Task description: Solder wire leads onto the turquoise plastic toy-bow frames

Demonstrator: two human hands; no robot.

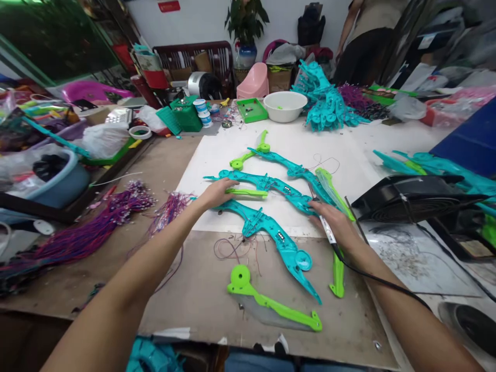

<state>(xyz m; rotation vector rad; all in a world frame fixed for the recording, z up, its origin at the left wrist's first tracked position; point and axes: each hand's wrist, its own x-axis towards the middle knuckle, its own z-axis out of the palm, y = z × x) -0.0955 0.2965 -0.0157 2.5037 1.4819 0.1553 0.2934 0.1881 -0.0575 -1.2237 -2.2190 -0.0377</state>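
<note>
My left hand (217,193) is closed around the end of a lime-green plastic arm (248,194), which lies across the middle teal bow-shaped plastic piece (277,187). In my right hand (337,225) is a soldering iron (327,229) with a white handle and black cord. Its tip end is mostly hidden by my fingers, beside the right end of the middle teal piece. Nearer to me rests another teal bow piece (267,225) with thin wires by it. A third teal piece (287,163) lies farther back, with green arms at both ends.
A loose green arm (275,307) lies in front. Bundled purple wires (96,227) cover the left side. On the right stands a black fan (411,199). Behind are a white basin (285,106), a green tray (251,110) and a teal pile (329,101). A person (368,36) stands beyond.
</note>
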